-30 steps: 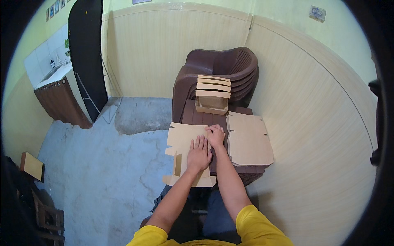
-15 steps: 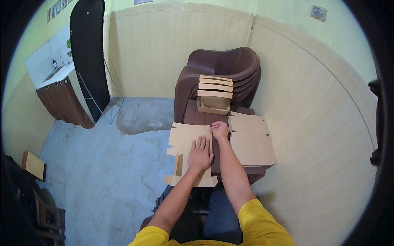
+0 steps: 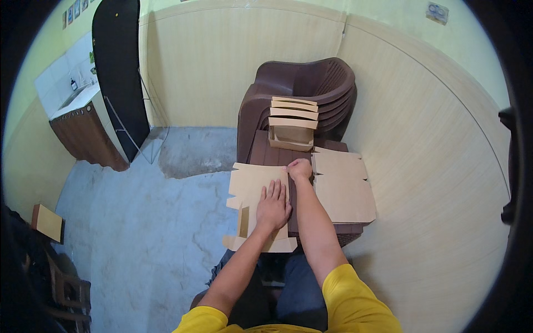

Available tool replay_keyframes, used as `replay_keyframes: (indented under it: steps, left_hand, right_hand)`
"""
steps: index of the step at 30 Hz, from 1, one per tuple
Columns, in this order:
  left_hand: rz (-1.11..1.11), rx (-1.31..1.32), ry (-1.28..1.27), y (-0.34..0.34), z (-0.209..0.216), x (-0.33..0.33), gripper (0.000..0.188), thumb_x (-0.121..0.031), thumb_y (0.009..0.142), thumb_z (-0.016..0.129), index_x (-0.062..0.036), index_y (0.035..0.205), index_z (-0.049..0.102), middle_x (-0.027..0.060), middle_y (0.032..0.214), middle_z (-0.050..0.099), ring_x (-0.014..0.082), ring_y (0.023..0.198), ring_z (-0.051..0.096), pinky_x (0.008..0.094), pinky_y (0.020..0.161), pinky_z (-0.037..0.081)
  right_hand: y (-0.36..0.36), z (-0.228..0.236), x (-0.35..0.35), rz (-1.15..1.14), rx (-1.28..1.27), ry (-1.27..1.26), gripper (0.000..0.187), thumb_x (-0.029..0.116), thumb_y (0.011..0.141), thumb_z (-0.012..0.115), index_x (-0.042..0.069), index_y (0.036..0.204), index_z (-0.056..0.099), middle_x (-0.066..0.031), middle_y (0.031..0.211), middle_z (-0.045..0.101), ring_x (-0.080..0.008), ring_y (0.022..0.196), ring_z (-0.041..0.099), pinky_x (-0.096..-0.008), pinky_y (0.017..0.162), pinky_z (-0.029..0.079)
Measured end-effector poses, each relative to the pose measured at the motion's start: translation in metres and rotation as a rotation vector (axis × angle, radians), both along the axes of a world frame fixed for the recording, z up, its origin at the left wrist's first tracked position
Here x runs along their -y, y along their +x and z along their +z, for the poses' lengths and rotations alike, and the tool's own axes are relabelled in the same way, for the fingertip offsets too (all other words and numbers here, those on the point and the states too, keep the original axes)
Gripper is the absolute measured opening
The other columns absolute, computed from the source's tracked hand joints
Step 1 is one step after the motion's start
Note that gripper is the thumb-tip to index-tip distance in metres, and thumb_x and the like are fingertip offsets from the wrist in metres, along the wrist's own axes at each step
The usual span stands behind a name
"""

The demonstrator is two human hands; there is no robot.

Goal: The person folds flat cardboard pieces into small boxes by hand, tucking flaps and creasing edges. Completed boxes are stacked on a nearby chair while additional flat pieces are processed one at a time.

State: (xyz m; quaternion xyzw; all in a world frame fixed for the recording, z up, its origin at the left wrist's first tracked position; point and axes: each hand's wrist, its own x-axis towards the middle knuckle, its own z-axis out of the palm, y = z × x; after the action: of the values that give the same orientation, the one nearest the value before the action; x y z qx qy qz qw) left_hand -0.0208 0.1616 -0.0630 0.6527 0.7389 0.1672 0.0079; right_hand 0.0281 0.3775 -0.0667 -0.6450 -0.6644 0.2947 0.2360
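Observation:
A partly folded cardboard box blank (image 3: 250, 180) lies in front of me on a brown slatted surface (image 3: 266, 154), its near end raised into low walls. My left hand (image 3: 272, 206) rests flat on it with fingers stretched out. At the blank's far right corner, my right hand (image 3: 298, 168) is closed, pinching the cardboard edge between thumb and fingers. To the right of my right forearm lie flat cardboard blanks (image 3: 345, 186) with slits along their edges.
Folded cardboard boxes (image 3: 292, 136) stand nested at the back of the surface. Behind them are stacked brown plastic chairs (image 3: 302, 80). A wood-look wall (image 3: 422, 183) curves along the right. At left stand a black ironing board (image 3: 119, 72) and a curtained sink (image 3: 83, 100).
My right hand has shifted slightly at the blank's far right corner, its fingers curling more tightly. My left hand stays flat in place. The view has tilted a little.

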Motion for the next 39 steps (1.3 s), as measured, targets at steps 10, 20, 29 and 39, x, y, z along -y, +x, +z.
replay_keyframes:
  steps: [10,20,29,39]
  left_hand:
    - [-0.006,0.022,0.013,0.001,0.002,0.001,0.071,-0.040,0.109,0.045,0.0009,0.166,0.038,0.0219,0.177,0.031,0.0368,0.165,0.026,0.0553,0.135,0.017]
    - [-0.015,0.027,-0.042,-0.001,0.005,-0.001,0.070,-0.040,0.110,0.044,-0.0001,0.167,0.038,0.0203,0.178,0.030,0.0358,0.166,0.024,0.0537,0.136,0.017]
    - [0.001,0.024,-0.054,0.002,0.006,0.001,0.072,-0.040,0.108,0.046,-0.0005,0.168,0.036,0.0197,0.178,0.030,0.0341,0.167,0.024,0.0534,0.136,0.016]
    - [0.159,0.069,-0.054,0.005,-0.011,-0.018,0.075,-0.040,0.107,0.051,-0.0047,0.170,0.035,0.0148,0.181,0.025,0.0320,0.169,0.018,0.0545,0.136,0.010]
  right_hand:
    - [0.001,0.005,0.001,0.082,0.063,0.047,0.031,0.032,0.077,0.098,0.011,0.096,0.086,-0.0173,0.106,0.083,-0.0349,0.102,0.079,-0.0445,0.095,0.062]
    - [0.000,0.073,0.022,-0.063,0.293,-0.154,0.072,0.044,0.075,0.100,0.009,0.133,0.075,-0.0153,0.136,0.076,-0.0338,0.127,0.073,-0.0477,0.102,0.061]
    - [0.011,0.030,0.026,0.133,0.283,-0.017,0.057,0.055,0.081,0.092,0.011,0.116,0.081,-0.0162,0.129,0.077,-0.0370,0.123,0.071,-0.0481,0.101,0.058]
    - [0.095,0.022,0.111,0.369,-0.520,-0.065,0.049,0.045,0.087,0.089,0.004,0.111,0.077,-0.0169,0.126,0.072,-0.0359,0.126,0.064,-0.0465,0.109,0.051]
